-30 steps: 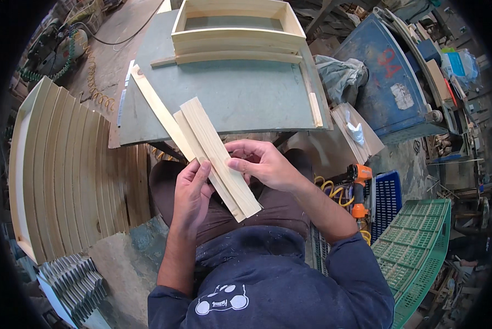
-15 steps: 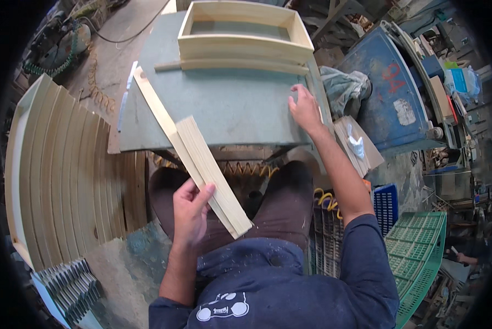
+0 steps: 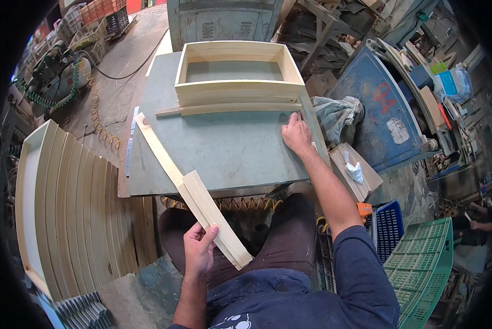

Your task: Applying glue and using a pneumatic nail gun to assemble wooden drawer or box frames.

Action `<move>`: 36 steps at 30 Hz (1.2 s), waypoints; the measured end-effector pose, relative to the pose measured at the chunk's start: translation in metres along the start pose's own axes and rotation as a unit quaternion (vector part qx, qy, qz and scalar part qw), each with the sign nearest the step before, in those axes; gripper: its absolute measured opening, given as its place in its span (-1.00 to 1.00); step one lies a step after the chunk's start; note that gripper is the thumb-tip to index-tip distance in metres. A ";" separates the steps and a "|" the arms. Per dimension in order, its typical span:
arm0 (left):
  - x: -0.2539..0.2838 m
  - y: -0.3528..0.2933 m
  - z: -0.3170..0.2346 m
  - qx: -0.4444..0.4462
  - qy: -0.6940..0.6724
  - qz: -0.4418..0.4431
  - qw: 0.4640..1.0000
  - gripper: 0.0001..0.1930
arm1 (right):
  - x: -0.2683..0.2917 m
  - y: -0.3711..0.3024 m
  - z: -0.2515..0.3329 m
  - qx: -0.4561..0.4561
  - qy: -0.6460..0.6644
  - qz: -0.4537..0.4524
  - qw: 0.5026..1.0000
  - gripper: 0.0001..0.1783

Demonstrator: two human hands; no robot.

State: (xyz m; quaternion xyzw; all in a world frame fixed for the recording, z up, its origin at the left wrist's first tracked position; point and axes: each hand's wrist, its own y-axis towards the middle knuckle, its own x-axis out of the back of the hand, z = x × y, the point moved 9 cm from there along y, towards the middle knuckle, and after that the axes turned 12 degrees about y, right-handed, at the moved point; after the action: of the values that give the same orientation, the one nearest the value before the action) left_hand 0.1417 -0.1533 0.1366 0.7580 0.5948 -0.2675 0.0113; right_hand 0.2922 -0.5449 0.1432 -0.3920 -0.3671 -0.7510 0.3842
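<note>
My left hand (image 3: 199,249) grips two pale wooden pieces near their lower end, thumb on top. One is a long narrow strip (image 3: 161,151) that slants up to the left over the table; the other, a shorter board (image 3: 205,200), lies against it. My right hand (image 3: 297,134) rests at the right side of the grey tabletop (image 3: 224,142), fingers curled together. Whatever is in its fingertips is hidden. Just beyond them a wooden strip (image 3: 235,108) lies along the front of a rectangular wooden frame (image 3: 240,90) on the table.
Stacked wooden frames (image 3: 76,203) stand on the floor at my left. To the right are a blue cabinet (image 3: 366,120) with a cloth (image 3: 336,118) beside it, thin boards (image 3: 350,170), and green crates (image 3: 419,268). A yellow coiled hose (image 3: 235,204) hangs under the table.
My right hand has gone from spread fingers above the table to curled fingers down on it. The view has tilted up, and my left hand still holds the same wooden pieces.
</note>
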 end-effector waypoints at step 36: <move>-0.014 0.008 0.015 0.024 0.011 0.005 1.000 -0.76 | 0.010 -0.026 0.029 0.151 0.220 -0.050 0.962 -0.75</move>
State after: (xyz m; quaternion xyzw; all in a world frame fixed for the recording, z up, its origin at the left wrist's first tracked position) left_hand 0.1410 -0.1733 0.1271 0.7637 0.5848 -0.2731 -0.0123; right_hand 0.2751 -0.5120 0.1573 -0.1356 -0.4023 -0.7726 0.4720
